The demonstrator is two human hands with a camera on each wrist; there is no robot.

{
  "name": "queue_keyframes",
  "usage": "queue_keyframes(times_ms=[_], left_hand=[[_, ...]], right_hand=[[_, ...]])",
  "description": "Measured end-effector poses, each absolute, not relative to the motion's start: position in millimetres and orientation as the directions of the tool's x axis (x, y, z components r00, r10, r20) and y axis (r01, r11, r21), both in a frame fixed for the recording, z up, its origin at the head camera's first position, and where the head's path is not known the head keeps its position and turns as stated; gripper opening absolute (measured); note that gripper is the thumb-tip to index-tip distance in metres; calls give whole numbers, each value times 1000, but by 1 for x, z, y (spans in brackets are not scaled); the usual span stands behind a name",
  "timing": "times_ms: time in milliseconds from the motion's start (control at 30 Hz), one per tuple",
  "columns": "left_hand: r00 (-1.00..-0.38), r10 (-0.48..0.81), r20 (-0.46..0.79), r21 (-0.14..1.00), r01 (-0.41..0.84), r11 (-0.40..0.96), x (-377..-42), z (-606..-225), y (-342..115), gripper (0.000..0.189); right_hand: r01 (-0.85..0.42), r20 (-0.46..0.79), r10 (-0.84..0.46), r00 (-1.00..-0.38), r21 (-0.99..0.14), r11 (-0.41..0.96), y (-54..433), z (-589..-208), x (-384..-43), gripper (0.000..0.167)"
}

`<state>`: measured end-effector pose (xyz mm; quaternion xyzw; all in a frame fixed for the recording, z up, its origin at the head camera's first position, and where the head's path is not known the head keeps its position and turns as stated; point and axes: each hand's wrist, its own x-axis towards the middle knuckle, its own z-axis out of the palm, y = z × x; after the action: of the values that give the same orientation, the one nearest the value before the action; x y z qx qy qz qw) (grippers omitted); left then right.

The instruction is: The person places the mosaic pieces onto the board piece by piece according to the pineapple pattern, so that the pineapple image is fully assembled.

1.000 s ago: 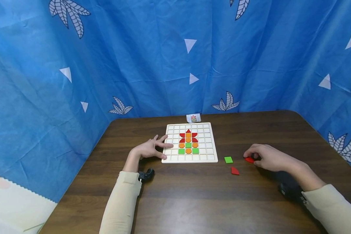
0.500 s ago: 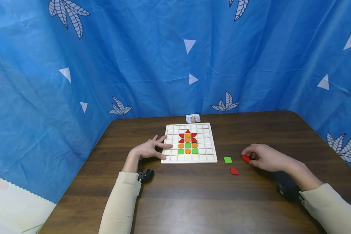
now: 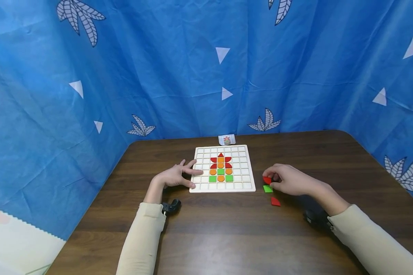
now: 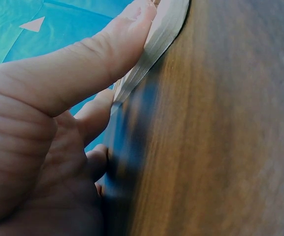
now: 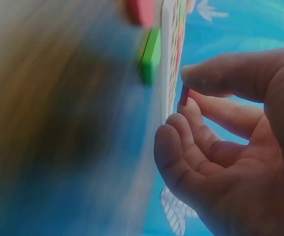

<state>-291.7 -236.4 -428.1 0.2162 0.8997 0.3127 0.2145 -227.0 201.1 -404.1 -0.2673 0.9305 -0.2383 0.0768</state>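
Observation:
My left hand (image 3: 174,175) lies with spread fingers over the left edge of a white gridded board (image 3: 245,186); in the left wrist view its thumb (image 4: 97,59) touches the board's rim. Red, orange and green flat tiles form a figure at the board's middle, topped by a red triangle (image 3: 221,155). To the right of the board, my right hand (image 3: 290,180) pinches a red tile (image 3: 266,180) between thumb and fingers, raised off the table as the right wrist view shows. Below it are a green square tile (image 3: 267,189) and a red quarter-circle tile (image 3: 275,201).
A small picture card (image 3: 226,140) with a gridded pattern stands behind the board, close to the blue curtain (image 3: 192,57). The curtain encloses the back and sides of the brown wooden table (image 3: 220,236).
The right hand has lifted the red tile off the table and carried it left toward the board, over the green square. The left hand has stayed in place.

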Motion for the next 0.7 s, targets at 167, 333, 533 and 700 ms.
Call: queue_keyframes(times_ms=[167,333,533,700], left_hand=[[-820,516,-247,660,247,709,-292,-429,-236,60],[-822,509,-256,661,235,713,-291,-429,-236,60],[-819,512,-259,671,229,705,-290,-429,-236,60],[-825,502,-258,661,229,715,-292,-430,-236,60]], right_hand=[[-475,5,-549,-836,-509,718,175,-402,-230,32],[-482,16,-559,-829,-527,700,148,-400,-230,34],[-492,7,-575,-818,-527,693,119,-402,-232,37],[-511,13,-598,-802,-535,673,96,-404,-232,33]])
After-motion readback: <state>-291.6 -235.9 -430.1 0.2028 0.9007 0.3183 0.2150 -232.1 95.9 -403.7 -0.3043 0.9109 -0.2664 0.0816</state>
